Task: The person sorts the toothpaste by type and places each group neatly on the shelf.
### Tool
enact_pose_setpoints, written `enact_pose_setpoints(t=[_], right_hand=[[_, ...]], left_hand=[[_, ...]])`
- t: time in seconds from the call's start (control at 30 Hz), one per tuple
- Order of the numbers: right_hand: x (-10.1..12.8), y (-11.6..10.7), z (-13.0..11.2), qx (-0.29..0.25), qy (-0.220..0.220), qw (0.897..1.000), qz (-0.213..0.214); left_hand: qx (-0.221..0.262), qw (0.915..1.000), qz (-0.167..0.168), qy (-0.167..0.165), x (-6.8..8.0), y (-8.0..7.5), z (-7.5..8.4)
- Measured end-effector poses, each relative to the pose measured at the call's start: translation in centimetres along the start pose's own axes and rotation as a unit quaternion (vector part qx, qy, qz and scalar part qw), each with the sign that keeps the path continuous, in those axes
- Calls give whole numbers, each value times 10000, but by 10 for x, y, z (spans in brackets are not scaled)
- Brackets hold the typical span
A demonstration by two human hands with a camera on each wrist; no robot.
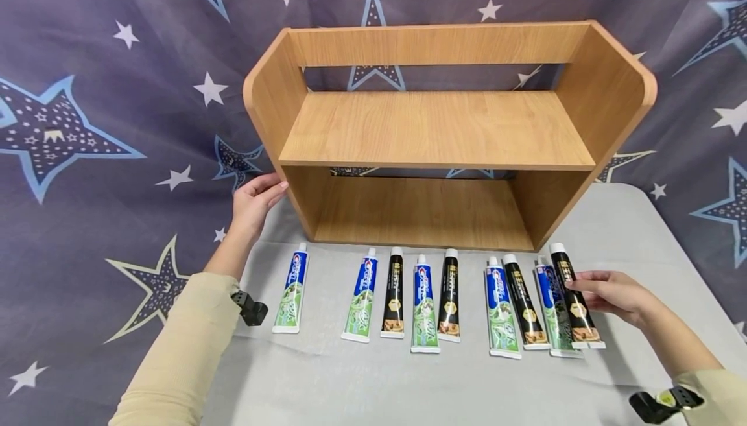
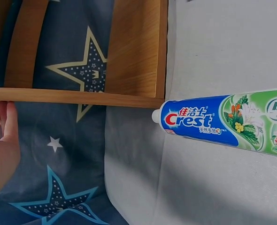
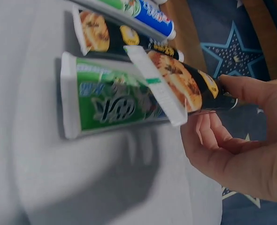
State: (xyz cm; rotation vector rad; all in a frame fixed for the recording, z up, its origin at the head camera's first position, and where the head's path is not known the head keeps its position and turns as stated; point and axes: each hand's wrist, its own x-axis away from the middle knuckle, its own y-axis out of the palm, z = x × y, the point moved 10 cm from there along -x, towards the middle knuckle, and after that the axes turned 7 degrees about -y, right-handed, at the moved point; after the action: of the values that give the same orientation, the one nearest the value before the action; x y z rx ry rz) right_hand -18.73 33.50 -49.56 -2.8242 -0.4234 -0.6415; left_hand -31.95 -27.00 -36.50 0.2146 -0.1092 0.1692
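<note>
Head: black tube [image 1: 576,308] in right hand [image 1: 613,294]

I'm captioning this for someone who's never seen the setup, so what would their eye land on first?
Probably the two-tier wood-grain shelf at the back of the table, its left side touched by the left hand. Next might come the row of Crest tubes and black toothpaste tubes in front; at its right end, the right hand holds a black tube partly over a Crest one.
</note>
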Motion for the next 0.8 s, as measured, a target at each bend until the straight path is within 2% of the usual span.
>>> enact_pose_setpoints(t=[0.37, 0.57, 0.8], right_hand=[[-6, 30, -26, -236, -169, 9989, -371], [-8, 42, -47, -100, -327, 9975, -612], [-2, 49, -73, 147, -510, 9962, -691]], left_hand=[[-13, 9999, 21, -107, 1, -5, -2], [-29, 10000, 42, -76, 0, -5, -2], [66, 10000, -17, -23, -1, -2, -1]])
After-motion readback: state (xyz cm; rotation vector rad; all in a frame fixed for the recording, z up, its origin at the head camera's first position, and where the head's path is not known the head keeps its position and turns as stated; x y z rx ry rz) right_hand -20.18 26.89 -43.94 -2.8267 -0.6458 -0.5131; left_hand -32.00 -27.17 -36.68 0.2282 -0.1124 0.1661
